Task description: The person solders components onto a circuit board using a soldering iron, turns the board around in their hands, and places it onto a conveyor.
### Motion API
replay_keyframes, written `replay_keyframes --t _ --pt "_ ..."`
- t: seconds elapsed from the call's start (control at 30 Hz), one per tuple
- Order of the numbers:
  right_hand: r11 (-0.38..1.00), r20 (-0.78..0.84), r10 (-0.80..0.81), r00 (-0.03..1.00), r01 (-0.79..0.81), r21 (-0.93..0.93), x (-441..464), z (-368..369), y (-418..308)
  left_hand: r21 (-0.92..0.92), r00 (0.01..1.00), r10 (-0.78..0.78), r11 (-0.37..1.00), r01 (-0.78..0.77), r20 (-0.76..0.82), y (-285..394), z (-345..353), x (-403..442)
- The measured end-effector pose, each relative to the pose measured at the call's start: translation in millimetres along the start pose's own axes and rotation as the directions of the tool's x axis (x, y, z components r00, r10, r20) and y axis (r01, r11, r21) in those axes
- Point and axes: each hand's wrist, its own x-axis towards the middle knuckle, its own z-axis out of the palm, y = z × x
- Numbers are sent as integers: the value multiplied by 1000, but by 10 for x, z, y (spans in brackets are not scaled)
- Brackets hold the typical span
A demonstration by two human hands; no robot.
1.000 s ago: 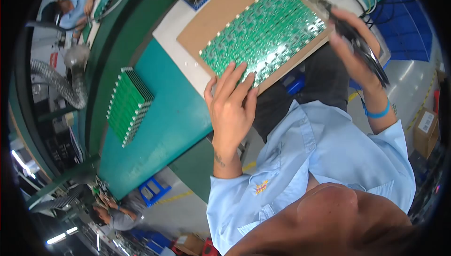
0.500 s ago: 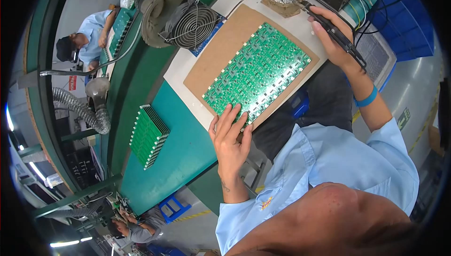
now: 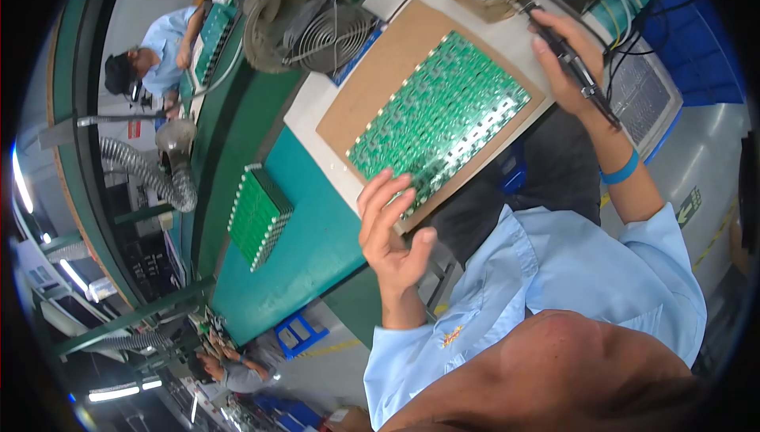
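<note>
A green circuit board panel [image 3: 443, 111] dotted with small components lies at a slant on a brown board [image 3: 370, 74]. My left hand [image 3: 392, 226] is at the panel's lower left corner, fingers spread, thumb apart. Whether its fingertips touch the panel I cannot tell. In my right hand [image 3: 574, 64] is a black soldering iron [image 3: 571, 61], fingers wrapped round it. Its front end points at a round bowl [image 3: 511, 6] with silvery bits inside, beyond the panel's upper right. The tip itself is blurred.
A stack of green circuit boards [image 3: 257, 218] stands on the green bench mat [image 3: 317, 246] to the left. Behind the panel sit a round-grilled fan [image 3: 332, 40] and a duct hood [image 3: 261, 28]. Cables hang at upper right. Two co-workers [image 3: 162, 52] work farther left.
My left hand's fingers have lifted and its thumb has spread away from the panel's edge. The soldering iron's front end has drawn back from over the bowl. The whole view has shifted slightly.
</note>
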Motion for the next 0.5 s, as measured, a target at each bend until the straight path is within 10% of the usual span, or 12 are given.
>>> replay_keyframes --t 0.13,0.2,0.37,0.5 --pt "999 21 45 999 -45 14 -84 2 28 -442 992 109 888 -128 -68 328 446 299" --pt "994 35 95 995 -93 -52 -87 22 63 -935 983 120 312 -170 -138 564 709 482" --pt "994 9 101 995 -101 -32 -88 33 49 -963 972 37 -151 -224 -231 934 919 726" --pt "994 27 106 994 -104 -36 -89 33 37 -945 964 33 -207 -252 -265 1029 953 769"
